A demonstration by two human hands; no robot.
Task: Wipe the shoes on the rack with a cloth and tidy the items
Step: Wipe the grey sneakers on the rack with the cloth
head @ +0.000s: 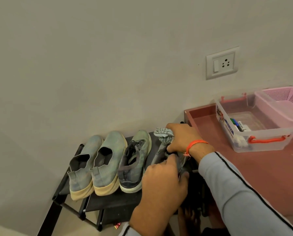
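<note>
Left hand (161,181) holds the fourth shoe (161,154); right hand (181,138) grips the cloth (164,133). Hard rubbing could push the shoe off the rack (111,201).

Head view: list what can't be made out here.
- Fourth shoe: mostly hidden by the left hand and right hand.
- Striped cloth: partly covered by the right hand.
- Clear box contents: too small to identify.
- Pink basket: cut off by the right edge.
</note>
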